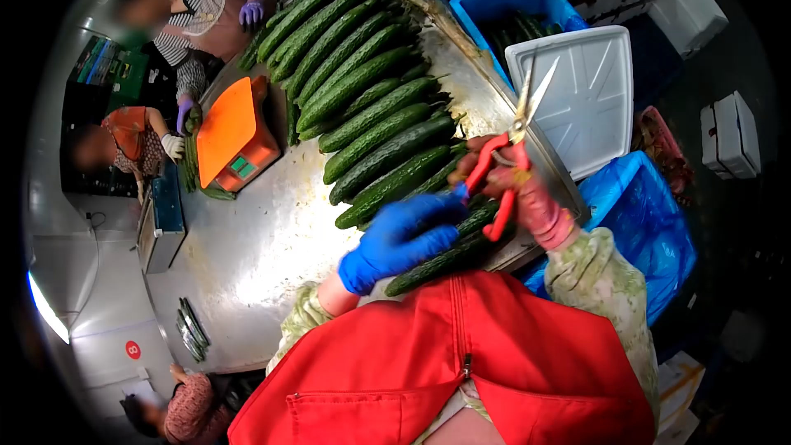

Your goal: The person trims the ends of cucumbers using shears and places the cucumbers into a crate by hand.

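Observation:
Long green cucumbers (371, 91) lie side by side in a long row on the metal table (272, 239). My left hand (404, 239), in a blue glove, is over the near end of the row, its fingers reaching to the red handle of the scissors; what they grip, if anything, is hidden. My right hand (519, 189), in a reddish glove, holds the red-handled scissors (519, 128) with the blades spread and pointing away. One cucumber (437, 265) lies just below my hands, near the red apron.
An orange scale (235, 136) stands left of the row. Co-workers (202, 16) are across the table and at its far left. Right of the table are a blue crate (482, 8), a white lid (577, 99), a blue-lined bin (643, 222) and foam boxes (729, 136).

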The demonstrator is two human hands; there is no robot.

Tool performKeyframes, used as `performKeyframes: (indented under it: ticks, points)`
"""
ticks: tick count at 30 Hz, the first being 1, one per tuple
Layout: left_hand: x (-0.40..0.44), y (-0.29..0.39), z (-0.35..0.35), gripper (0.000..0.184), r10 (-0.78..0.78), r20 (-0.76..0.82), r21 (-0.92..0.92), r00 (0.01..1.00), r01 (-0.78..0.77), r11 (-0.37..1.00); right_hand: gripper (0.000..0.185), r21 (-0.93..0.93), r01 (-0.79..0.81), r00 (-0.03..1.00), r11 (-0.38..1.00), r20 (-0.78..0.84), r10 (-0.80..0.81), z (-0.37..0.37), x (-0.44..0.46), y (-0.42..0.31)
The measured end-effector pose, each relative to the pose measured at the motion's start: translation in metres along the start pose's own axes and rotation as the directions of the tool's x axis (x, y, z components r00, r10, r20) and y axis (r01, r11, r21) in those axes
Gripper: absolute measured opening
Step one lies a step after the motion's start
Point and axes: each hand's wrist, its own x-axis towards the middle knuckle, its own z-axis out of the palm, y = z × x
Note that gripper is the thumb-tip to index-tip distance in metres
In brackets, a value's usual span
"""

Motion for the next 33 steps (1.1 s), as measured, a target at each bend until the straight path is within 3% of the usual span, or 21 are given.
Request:
performKeyframes:
  ticks: [1,3,4,5,7,11,20,26,33]
  points:
    - [0.002,-0.005,-0.016,0.036,0.095,-0.097,0.141,0.991,-0.081,0.987,0.041,-0.054,-0.039,0.998,0.998,-0.058,0.036,0.004,-0.001,-0.015]
    - [0.011,-0.031,-0.048,0.032,0.258,-0.394,0.289,0.882,-0.148,0.946,0.037,-0.200,-0.290,0.955,0.936,-0.125,0.269,-0.007,0.000,-0.039]
    - [0.017,-0.052,-0.067,0.032,0.299,-0.469,0.429,0.831,-0.081,0.899,0.038,-0.333,-0.399,0.912,0.854,-0.242,0.332,-0.003,0.002,-0.043]
    - [0.024,-0.074,-0.082,0.031,0.347,-0.531,0.552,0.773,0.005,0.834,0.039,-0.308,-0.507,0.858,0.805,-0.273,0.436,-0.008,0.004,-0.043]
    - [0.036,-0.114,-0.100,0.031,0.338,-0.508,0.614,0.792,0.058,0.787,0.041,-0.481,-0.635,0.772,0.604,-0.380,0.509,0.000,0.010,-0.048]
    - [0.046,-0.116,-0.093,0.034,0.394,-0.459,0.763,0.796,0.126,0.634,0.047,-0.594,-0.707,0.683,0.383,-0.434,0.587,0.019,0.034,-0.063]
    - [0.045,-0.116,-0.088,0.034,0.412,-0.510,0.766,0.755,0.180,0.618,0.051,-0.550,-0.817,0.524,0.170,-0.589,0.614,0.035,0.088,-0.066]
    - [0.046,-0.117,-0.087,0.034,0.416,-0.528,0.755,0.740,0.186,0.629,0.049,-0.598,-0.782,0.568,0.175,-0.569,0.595,0.032,0.093,-0.057]
    - [0.046,-0.116,-0.088,0.034,0.404,-0.527,0.756,0.748,0.196,0.624,0.046,-0.523,-0.820,0.545,0.232,-0.592,0.594,0.038,0.087,-0.050]
